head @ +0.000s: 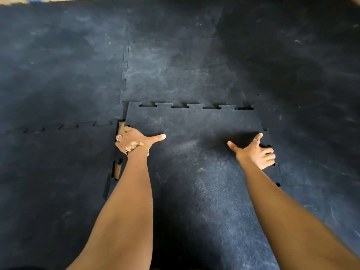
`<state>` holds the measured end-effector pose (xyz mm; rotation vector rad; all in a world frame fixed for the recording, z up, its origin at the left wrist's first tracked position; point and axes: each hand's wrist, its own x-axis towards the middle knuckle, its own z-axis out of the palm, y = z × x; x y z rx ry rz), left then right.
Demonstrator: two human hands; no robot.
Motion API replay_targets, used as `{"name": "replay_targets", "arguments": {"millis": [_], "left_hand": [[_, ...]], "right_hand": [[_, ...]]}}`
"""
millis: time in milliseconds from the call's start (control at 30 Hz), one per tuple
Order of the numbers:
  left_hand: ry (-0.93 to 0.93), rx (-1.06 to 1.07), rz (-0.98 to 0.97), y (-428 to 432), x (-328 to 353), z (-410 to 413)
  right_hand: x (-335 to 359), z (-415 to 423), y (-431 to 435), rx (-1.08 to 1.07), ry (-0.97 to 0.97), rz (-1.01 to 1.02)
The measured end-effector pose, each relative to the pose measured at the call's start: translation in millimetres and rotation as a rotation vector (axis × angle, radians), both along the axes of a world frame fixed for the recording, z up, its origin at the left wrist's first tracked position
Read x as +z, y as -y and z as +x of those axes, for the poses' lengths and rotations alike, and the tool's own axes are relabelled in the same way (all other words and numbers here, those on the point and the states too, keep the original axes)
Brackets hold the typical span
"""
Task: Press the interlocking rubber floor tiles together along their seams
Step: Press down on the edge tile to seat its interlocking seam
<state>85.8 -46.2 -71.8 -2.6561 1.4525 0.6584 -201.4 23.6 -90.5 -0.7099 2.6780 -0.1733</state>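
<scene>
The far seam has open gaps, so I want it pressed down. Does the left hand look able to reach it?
Probably yes. The left hand grips the loose tile at its left edge, and only bare rubber lies between it and the far seam; it must let go first.

We see dark rubber floor tiles [194,152], matt and finely grained, with pale dusty scuffs smeared across their tops and toothed edges cut clean along the seams. In the gaps by the near tile's left edge we see a bare floor [118,170] that looks like light, dull wood. On the left wrist a watch [132,146] shines like polished golden metal.
</scene>
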Motion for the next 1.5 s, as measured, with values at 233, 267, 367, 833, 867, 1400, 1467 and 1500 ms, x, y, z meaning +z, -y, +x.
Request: {"name": "replay_targets", "arguments": {"millis": [233, 267, 367, 833, 867, 1400, 1467, 1500], "left_hand": [[0.239, -0.165, 0.063, -6, 33, 8], [0.265, -0.141, 0.087, -11, 36, 12], [0.235, -0.048, 0.161, -31, 29, 21], [0.197, -0.111, 0.297, -25, 22, -18], [0.188, -0.108, 0.276, -26, 22, -27], [-0.050, -0.864, 0.130, -6, 5, -156], [0.023, -0.910, 0.131, -12, 1, -164], [0.050, -0.929, 0.127, -14, -3, -167]], "right_hand": [[19, 5, 5, -0.041, 0.053, -0.012], [20, 7, 5, -0.044, 0.066, -0.020], [19, 14, 3, -0.027, 0.082, -0.022], [14, 1, -1, -0.127, 0.179, -0.155], [14, -2, -1, -0.144, 0.194, -0.172], [20, -23, 1, -0.121, 0.138, -0.337], [14, -25, 3, -0.141, 0.169, -0.299], [11, -26, 4, -0.144, 0.178, -0.275]]}}
